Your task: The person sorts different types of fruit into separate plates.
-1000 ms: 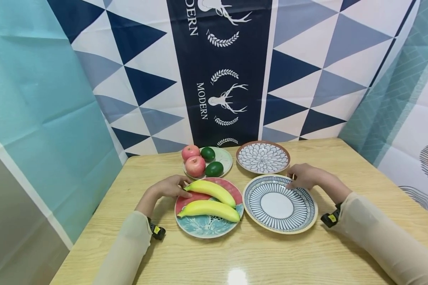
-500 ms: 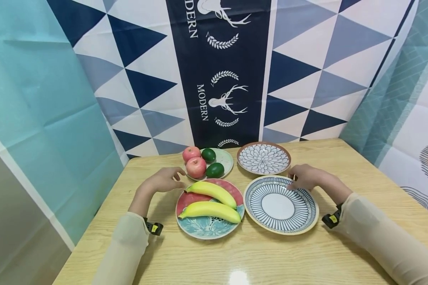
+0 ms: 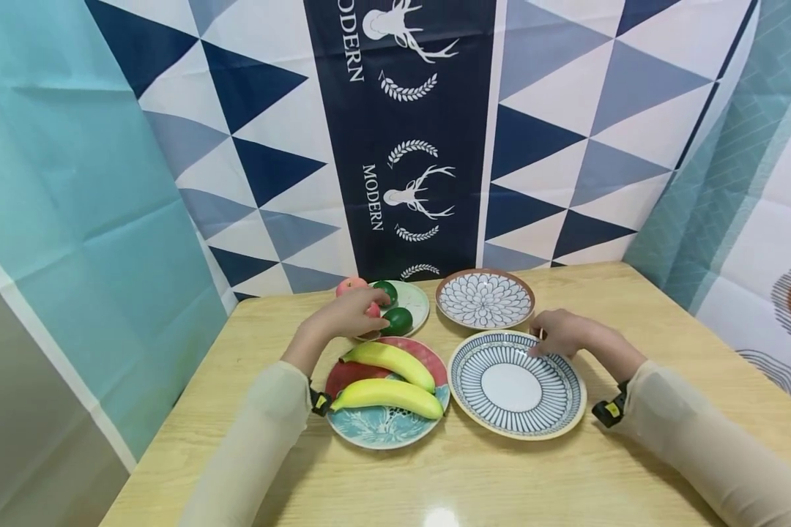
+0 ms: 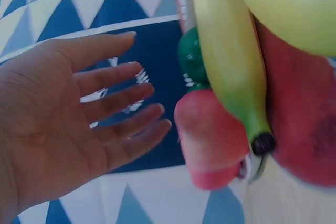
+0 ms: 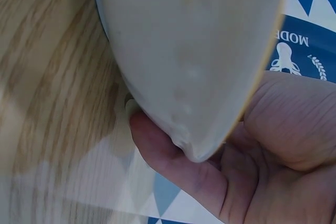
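My left hand [image 3: 349, 312] is over the pale green plate [image 3: 417, 296], its fingers spread above a pink-red apple [image 3: 351, 284] and close to a dark green oval fruit [image 3: 398, 320]. Another green oval fruit [image 3: 387, 290] lies behind it, and a second apple is mostly hidden by the hand. In the left wrist view the palm and fingers are empty, apart from the apple [image 4: 212, 135]. My right hand [image 3: 562, 333] pinches the far right rim of a blue-striped plate [image 3: 510, 388]; the right wrist view shows a digit curled under the plate's underside [image 5: 178, 56].
Two bananas [image 3: 389, 396] lie on a red and teal plate [image 3: 382, 436] in front of my left hand. A brown-rimmed plate with a petal pattern [image 3: 484, 300] stands behind the striped one. Patterned cloth [image 3: 422, 146] hangs at the table's back edge.
My left hand has left the edge of the banana plate, drawn back left, then moved forward and right over the apples. The right hand stays on the striped plate's rim.
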### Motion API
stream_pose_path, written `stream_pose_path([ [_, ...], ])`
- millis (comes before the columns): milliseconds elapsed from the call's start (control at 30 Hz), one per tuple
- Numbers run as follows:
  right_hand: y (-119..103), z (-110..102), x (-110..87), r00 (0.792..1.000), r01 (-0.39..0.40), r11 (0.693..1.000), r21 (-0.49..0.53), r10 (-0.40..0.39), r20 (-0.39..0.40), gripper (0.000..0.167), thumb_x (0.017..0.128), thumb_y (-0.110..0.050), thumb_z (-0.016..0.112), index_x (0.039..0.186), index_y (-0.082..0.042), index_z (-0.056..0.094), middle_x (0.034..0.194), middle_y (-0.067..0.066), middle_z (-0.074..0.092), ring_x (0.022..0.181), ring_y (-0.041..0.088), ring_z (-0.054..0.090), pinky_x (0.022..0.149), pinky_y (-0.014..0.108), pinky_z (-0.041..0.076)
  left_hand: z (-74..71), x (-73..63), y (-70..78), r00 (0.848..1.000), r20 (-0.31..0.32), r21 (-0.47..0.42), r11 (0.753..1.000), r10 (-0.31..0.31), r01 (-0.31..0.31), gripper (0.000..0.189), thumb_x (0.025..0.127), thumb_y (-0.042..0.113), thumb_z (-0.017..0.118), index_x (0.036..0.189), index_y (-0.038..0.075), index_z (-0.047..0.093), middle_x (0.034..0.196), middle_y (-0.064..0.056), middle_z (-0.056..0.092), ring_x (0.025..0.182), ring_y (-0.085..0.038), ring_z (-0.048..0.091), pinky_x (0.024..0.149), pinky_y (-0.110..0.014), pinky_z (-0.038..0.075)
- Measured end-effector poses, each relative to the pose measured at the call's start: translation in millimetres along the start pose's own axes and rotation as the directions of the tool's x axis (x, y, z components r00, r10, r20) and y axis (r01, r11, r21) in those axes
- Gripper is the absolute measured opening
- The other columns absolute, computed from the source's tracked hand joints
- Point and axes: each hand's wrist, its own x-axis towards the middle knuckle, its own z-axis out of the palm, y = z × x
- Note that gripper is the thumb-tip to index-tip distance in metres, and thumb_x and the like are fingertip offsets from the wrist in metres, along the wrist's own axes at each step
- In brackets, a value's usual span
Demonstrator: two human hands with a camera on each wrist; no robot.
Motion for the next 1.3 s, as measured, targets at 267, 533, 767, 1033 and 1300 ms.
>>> stream_pose_path([
  [267, 2, 6, -3.2, 1.0, -0.012, 1.0, 0.008, 0.012, 0.008, 0.018, 0.098, -0.02, 0.077, 0.101, -0.004, 0.068, 0.098, 0.012, 0.064, 0.074, 0.021, 0.063, 0.058, 0.031, 0.056, 19.5, 49.0, 17.4, 0.988, 0.152, 0.228, 0.974, -0.032, -0.004, 0.048, 0.098, 0.029, 0.075, 0.143, 0.015, 0.064, 0.14, -0.01, 0.062, 0.12, -0.025, 0.055, 0.112, -0.042, 0.046],
  [533, 4, 9, -3.9, 1.0, -0.017, 1.0, 0.02, 0.016, 0.013, 0.02, 0.098, -0.021, 0.077, 0.103, -0.004, 0.068, 0.099, 0.011, 0.064, 0.074, 0.021, 0.062, 0.059, 0.031, 0.055, 32.7, 72.2, 25.6, 0.968, 0.214, 0.346, 0.937, -0.128, 0.048, 0.045, 0.096, 0.026, 0.075, 0.139, 0.018, 0.068, 0.129, -0.005, 0.065, 0.108, -0.023, 0.056, 0.099, -0.038, 0.051],
  [767, 4, 8, -4.2, 1.0, -0.005, 1.0, 0.02, 0.005, 0.001, 0.019, 0.098, -0.02, 0.077, 0.102, -0.004, 0.068, 0.099, 0.011, 0.064, 0.076, 0.021, 0.062, 0.058, 0.032, 0.055, 36.6, 81.3, 26.1, 0.954, 0.224, 0.365, 0.925, -0.201, 0.109, 0.045, 0.093, 0.018, 0.078, 0.136, 0.016, 0.069, 0.124, -0.004, 0.066, 0.105, -0.024, 0.057, 0.09, -0.034, 0.052],
  [1033, 2, 2, -3.6, 1.0, -0.025, 0.999, 0.032, 0.025, 0.011, 0.018, 0.098, -0.02, 0.077, 0.103, -0.005, 0.069, 0.099, 0.011, 0.063, 0.078, 0.022, 0.062, 0.06, 0.032, 0.056, 31.2, 83.1, 27.6, 0.951, 0.218, 0.395, 0.911, -0.217, 0.117, 0.034, 0.09, 0.012, 0.076, 0.123, 0.016, 0.07, 0.111, -0.003, 0.065, 0.099, -0.025, 0.058, 0.081, -0.033, 0.048],
  [1300, 1, 0, -1.4, 1.0, 0.001, 1.0, 0.008, -0.001, 0.003, 0.019, 0.098, -0.02, 0.077, 0.102, -0.004, 0.068, 0.099, 0.012, 0.064, 0.074, 0.022, 0.063, 0.059, 0.032, 0.056, 28.5, 81.6, 26.6, 0.953, 0.205, 0.377, 0.916, -0.225, 0.135, 0.03, 0.089, 0.011, 0.077, 0.117, 0.017, 0.069, 0.107, -0.003, 0.064, 0.098, -0.024, 0.058, 0.08, -0.032, 0.05],
])
